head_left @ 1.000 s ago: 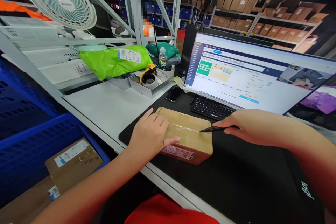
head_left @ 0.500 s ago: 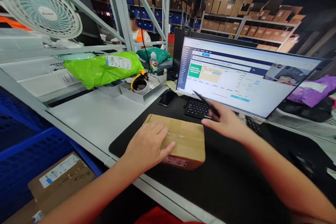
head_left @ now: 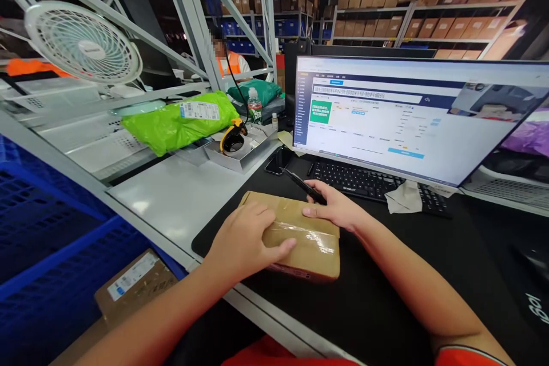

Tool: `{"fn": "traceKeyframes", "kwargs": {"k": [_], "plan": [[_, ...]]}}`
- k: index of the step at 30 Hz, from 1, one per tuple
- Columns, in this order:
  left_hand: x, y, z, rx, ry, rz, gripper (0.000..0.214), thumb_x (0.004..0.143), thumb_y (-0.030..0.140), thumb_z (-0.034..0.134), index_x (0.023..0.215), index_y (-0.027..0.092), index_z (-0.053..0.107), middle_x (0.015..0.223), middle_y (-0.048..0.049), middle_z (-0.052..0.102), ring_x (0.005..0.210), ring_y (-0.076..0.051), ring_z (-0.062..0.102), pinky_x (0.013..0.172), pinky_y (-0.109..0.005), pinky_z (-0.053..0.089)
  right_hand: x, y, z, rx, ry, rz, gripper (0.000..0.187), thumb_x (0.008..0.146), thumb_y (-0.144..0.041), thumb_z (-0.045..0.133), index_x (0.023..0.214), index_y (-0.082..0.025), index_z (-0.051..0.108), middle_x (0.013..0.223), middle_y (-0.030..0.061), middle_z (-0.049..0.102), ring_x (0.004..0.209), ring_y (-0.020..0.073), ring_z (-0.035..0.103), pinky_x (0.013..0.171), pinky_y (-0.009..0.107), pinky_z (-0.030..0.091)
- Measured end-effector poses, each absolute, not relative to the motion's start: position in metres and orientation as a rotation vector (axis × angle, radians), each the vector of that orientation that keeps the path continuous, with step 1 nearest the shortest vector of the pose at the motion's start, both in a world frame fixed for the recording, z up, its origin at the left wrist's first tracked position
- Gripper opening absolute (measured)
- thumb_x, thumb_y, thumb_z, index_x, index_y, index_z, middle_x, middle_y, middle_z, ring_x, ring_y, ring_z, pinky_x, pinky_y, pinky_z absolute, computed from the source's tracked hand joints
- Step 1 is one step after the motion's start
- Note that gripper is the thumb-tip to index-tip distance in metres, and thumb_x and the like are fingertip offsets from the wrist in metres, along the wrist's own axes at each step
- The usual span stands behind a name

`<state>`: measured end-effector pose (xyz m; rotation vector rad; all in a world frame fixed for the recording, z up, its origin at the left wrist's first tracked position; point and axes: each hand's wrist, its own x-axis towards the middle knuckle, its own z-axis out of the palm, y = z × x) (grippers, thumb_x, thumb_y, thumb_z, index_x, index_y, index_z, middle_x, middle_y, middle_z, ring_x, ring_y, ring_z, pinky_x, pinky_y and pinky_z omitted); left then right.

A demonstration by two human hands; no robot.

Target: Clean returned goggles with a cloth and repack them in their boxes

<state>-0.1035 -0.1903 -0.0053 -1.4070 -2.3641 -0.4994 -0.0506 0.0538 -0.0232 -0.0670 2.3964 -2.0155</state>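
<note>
A small brown cardboard box (head_left: 300, 240) with shiny clear tape across its top lies on the black desk mat. My left hand (head_left: 244, 234) grips it from the left, fingers over the top and thumb stretched along the near side. At the box's far right corner is my right hand (head_left: 330, 206), closed around a slim black utility knife (head_left: 305, 186). The knife points left, above the far edge of the box, and the right thumb rests on the box top.
Beyond the box stand a keyboard (head_left: 355, 179) and a lit monitor (head_left: 369, 108). A phone (head_left: 277, 161), an open grey box (head_left: 244, 157) and a green parcel (head_left: 180, 120) lie to the left. Blue crates (head_left: 77, 263) sit below the desk edge. A co-worker (head_left: 231, 60) is behind the frame.
My right hand has moved left and down with the knife, from before the monitor to the box. The left hand stays on the box. The view has shifted slightly.
</note>
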Motion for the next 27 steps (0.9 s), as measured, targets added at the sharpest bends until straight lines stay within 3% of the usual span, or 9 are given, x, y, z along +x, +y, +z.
{"fn": "traceKeyframes", "kwargs": {"k": [4, 7, 9, 12, 15, 18, 22, 27], "plan": [[-0.101, -0.197, -0.01, -1.364, -1.991, -0.509, 0.039, 0.089, 0.049, 0.057, 0.063, 0.023, 0.045, 0.059, 0.0007, 0.049, 0.057, -0.016, 0.048, 0.053, -0.032, 0.036, -0.051, 0.053, -0.025, -0.054, 2.476, -1.978, 0.057, 0.069, -0.043, 0.084, 0.115, -0.019, 0.06, 0.085, -0.0037, 0.051, 0.077, 0.0142, 0.049, 0.072, 0.028, 0.039], [-0.104, -0.198, -0.015, -1.288, -1.662, -0.466, 0.049, 0.097, 0.056, 0.042, 0.059, 0.024, 0.041, 0.049, 0.0017, 0.041, 0.047, -0.016, 0.04, 0.049, -0.034, 0.024, -0.055, 0.055, -0.029, 0.038, 2.49, -2.017, 0.06, 0.066, -0.044, 0.085, 0.115, -0.017, 0.061, 0.081, -0.0046, 0.049, 0.074, 0.0136, 0.047, 0.07, 0.028, 0.036], [-0.106, -0.201, -0.024, -1.258, -1.519, -0.468, 0.052, 0.1, 0.057, 0.035, 0.064, 0.023, 0.05, 0.051, -0.0004, 0.048, 0.048, -0.017, 0.046, 0.049, -0.034, 0.028, -0.057, 0.057, -0.032, 0.037, 2.44, -2.066, 0.062, 0.065, -0.044, 0.084, 0.116, -0.017, 0.061, 0.08, -0.0048, 0.05, 0.074, 0.0136, 0.047, 0.07, 0.028, 0.036], [-0.102, -0.212, -0.044, -1.212, -1.393, -0.524, 0.047, 0.101, 0.052, 0.039, 0.081, 0.02, 0.067, 0.059, -0.0062, 0.062, 0.056, -0.021, 0.06, 0.054, -0.035, 0.038, -0.056, 0.057, -0.035, 0.023, 2.397, -2.098, 0.061, 0.067, -0.043, 0.083, 0.118, -0.018, 0.061, 0.08, -0.0048, 0.052, 0.074, 0.0138, 0.049, 0.07, 0.028, 0.037], [-0.087, -0.228, -0.066, -1.242, -1.455, -0.529, 0.05, 0.103, 0.049, 0.034, 0.102, 0.017, 0.073, 0.067, -0.0103, 0.07, 0.065, -0.026, 0.068, 0.057, -0.039, 0.047, -0.055, 0.058, -0.037, 0.061, 2.444, -2.111, 0.058, 0.067, -0.042, 0.083, 0.116, -0.019, 0.062, 0.08, -0.0049, 0.053, 0.073, 0.0138, 0.049, 0.07, 0.029, 0.037], [-0.07, -0.242, -0.081, -1.318, -1.611, -0.513, 0.053, 0.103, 0.047, 0.029, 0.122, 0.015, 0.067, 0.091, -0.0153, 0.076, 0.092, -0.03, 0.073, 0.074, -0.044, 0.058, -0.057, 0.057, -0.037, 0.1, 2.487, -2.129, 0.056, 0.067, -0.04, 0.082, 0.115, -0.018, 0.063, 0.078, -0.0049, 0.053, 0.075, 0.0145, 0.05, 0.073, 0.029, 0.038], [-0.059, -0.253, -0.09, -1.37, -1.84, -0.351, 0.053, 0.101, 0.05, 0.038, 0.132, 0.012, 0.06, 0.131, -0.0231, 0.066, 0.132, -0.036, 0.056, 0.102, -0.052, 0.053, -0.058, 0.056, -0.037, 0.091, 2.523, -2.118, 0.057, 0.068, -0.038, 0.082, 0.117, -0.017, 0.062, 0.079, -0.005, 0.054, 0.075, 0.0145, 0.049, 0.073, 0.03, 0.038], [-0.06, -0.255, -0.072, -1.546, -1.755, -0.116, 0.056, 0.098, 0.051, 0.051, 0.134, 0.009, 0.059, 0.133, -0.0185, 0.066, 0.137, -0.029, 0.053, 0.117, -0.045, 0.045, -0.053, 0.054, -0.039, 0.137, 2.636, -2.087, 0.057, 0.071, -0.039, 0.078, 0.122, -0.019, 0.06, 0.082, -0.0045, 0.055, 0.072, 0.0139, 0.05, 0.071, 0.03, 0.04]]}}
